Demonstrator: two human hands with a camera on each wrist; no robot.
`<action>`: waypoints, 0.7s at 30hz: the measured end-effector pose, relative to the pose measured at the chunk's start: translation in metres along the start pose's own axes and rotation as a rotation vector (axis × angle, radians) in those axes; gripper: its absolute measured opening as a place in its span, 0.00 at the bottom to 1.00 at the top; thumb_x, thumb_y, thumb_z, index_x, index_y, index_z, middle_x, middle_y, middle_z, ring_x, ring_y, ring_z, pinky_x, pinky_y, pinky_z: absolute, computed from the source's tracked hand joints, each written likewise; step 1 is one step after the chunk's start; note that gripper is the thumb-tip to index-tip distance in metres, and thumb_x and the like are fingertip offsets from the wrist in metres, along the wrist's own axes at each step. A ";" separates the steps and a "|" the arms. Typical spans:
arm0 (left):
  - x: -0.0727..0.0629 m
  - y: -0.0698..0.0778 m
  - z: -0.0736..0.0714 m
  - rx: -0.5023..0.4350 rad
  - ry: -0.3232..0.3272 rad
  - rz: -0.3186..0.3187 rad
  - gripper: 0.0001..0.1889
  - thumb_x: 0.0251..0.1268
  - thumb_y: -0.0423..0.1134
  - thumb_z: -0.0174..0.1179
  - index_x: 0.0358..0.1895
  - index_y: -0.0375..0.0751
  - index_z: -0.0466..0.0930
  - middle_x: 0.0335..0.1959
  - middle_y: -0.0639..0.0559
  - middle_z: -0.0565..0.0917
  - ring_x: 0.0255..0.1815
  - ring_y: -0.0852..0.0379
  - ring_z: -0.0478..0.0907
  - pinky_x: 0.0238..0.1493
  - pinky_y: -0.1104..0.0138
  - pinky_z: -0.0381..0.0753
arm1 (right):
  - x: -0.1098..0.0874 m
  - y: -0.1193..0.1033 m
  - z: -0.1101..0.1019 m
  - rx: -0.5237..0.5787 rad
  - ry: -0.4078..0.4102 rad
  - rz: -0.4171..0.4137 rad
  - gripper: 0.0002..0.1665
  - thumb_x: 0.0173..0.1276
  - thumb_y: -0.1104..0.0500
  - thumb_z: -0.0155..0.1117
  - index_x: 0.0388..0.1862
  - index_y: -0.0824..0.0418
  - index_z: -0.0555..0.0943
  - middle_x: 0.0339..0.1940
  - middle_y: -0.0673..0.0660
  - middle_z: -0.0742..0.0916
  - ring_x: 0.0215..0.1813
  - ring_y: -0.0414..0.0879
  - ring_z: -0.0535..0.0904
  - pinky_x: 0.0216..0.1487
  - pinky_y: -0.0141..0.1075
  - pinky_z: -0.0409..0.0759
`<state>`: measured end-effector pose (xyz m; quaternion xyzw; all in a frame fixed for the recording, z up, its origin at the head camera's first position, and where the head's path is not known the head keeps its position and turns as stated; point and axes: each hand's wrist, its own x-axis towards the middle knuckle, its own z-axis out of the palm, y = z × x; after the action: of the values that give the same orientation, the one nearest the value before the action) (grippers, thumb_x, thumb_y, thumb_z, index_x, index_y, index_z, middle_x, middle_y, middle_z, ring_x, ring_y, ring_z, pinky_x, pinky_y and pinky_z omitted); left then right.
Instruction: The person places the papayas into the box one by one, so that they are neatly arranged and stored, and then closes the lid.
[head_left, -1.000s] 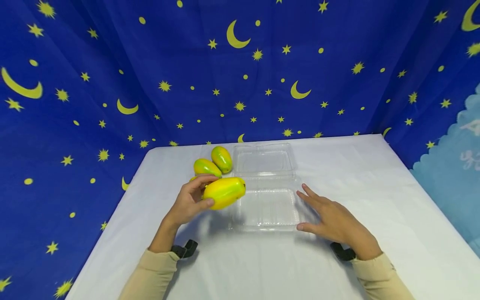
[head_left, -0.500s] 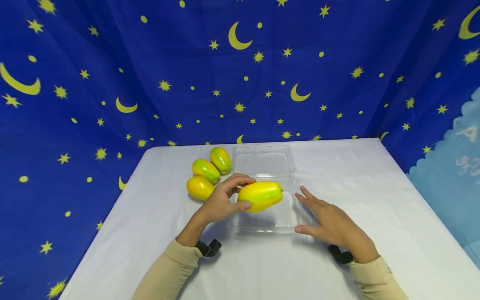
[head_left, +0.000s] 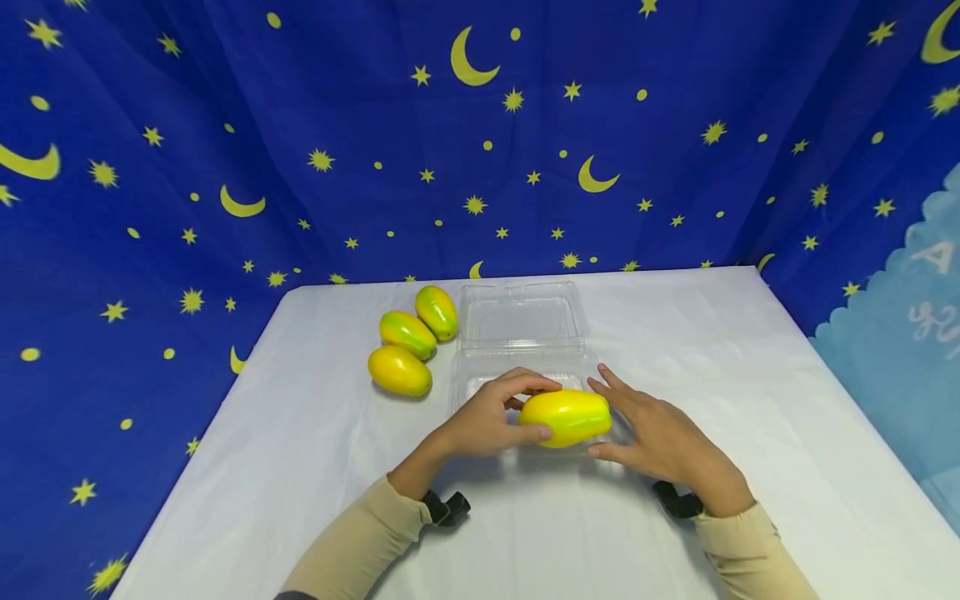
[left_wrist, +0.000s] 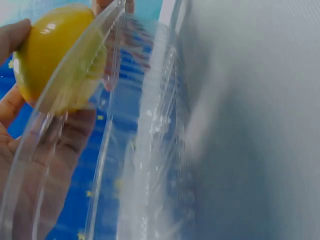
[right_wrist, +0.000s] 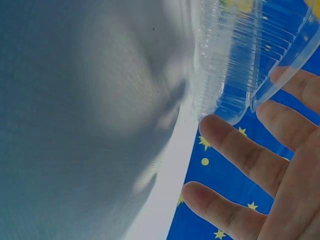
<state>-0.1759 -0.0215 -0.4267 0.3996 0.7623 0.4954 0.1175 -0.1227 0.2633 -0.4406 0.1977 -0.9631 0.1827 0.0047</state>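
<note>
The clear container (head_left: 521, 321) by the far edge of the tabletop (head_left: 697, 333) is partly hidden behind the left hand (head_left: 491, 419), which pinches a yellow fruit (head_left: 572, 418) above its near half. The right hand (head_left: 663, 437) is spread beside it; whether touching, I cannot tell

The left hand (head_left: 486, 423) grips a glossy yellow-green oval fruit (head_left: 567, 417) above a clear plastic hinged container (head_left: 522, 345). The right hand (head_left: 663, 437), fingers extended, is at the container's right side.

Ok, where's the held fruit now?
In the head view, the held fruit is in the left hand, over the clear container, left of the right hand.
</note>
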 end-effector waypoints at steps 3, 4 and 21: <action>0.002 -0.001 0.004 0.014 -0.011 -0.010 0.28 0.64 0.47 0.69 0.67 0.59 0.74 0.63 0.61 0.76 0.61 0.61 0.75 0.58 0.65 0.81 | 0.001 -0.001 -0.001 -0.008 0.003 -0.004 0.58 0.57 0.22 0.63 0.80 0.48 0.61 0.83 0.54 0.59 0.69 0.65 0.74 0.60 0.64 0.76; 0.002 0.000 0.005 0.021 -0.014 -0.017 0.28 0.64 0.48 0.69 0.67 0.59 0.74 0.63 0.61 0.76 0.61 0.61 0.75 0.58 0.65 0.81 | 0.001 -0.001 -0.001 -0.009 0.004 -0.004 0.58 0.57 0.22 0.63 0.80 0.48 0.61 0.83 0.54 0.60 0.69 0.65 0.75 0.60 0.64 0.76; 0.007 -0.008 0.007 0.016 -0.088 -0.128 0.28 0.64 0.45 0.69 0.67 0.58 0.72 0.66 0.61 0.76 0.64 0.59 0.76 0.62 0.68 0.79 | 0.001 -0.004 0.001 -0.018 0.010 0.008 0.57 0.57 0.24 0.64 0.80 0.48 0.61 0.83 0.54 0.61 0.68 0.65 0.76 0.59 0.64 0.77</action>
<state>-0.1804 -0.0136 -0.4349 0.3723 0.7843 0.4627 0.1792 -0.1220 0.2595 -0.4402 0.1929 -0.9655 0.1749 0.0106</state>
